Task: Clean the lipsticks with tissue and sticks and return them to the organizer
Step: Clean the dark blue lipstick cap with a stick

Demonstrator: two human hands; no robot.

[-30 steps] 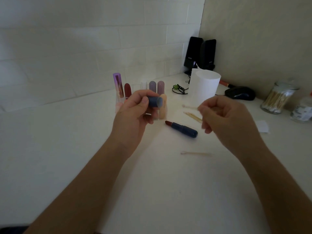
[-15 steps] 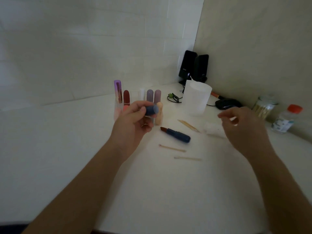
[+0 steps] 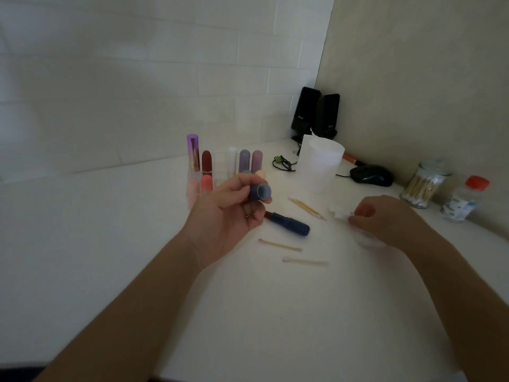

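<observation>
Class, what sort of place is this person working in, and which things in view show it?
Probably a home desk or vanity corner: a clear lipstick organizer, black speakers with a computer mouse in the corner, and a jar of cotton swabs.

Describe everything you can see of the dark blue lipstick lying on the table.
The lipstick is a dark blue tube, seemingly smooth plastic, in stepped sections, uncapped, with a reddish-brown stick showing at one end. It lies on its side on the white table, that end pointing towards the left hand, which holds a matching blue cap and partly hides the tip; whether they touch cannot be told. No hand grips it.
</observation>
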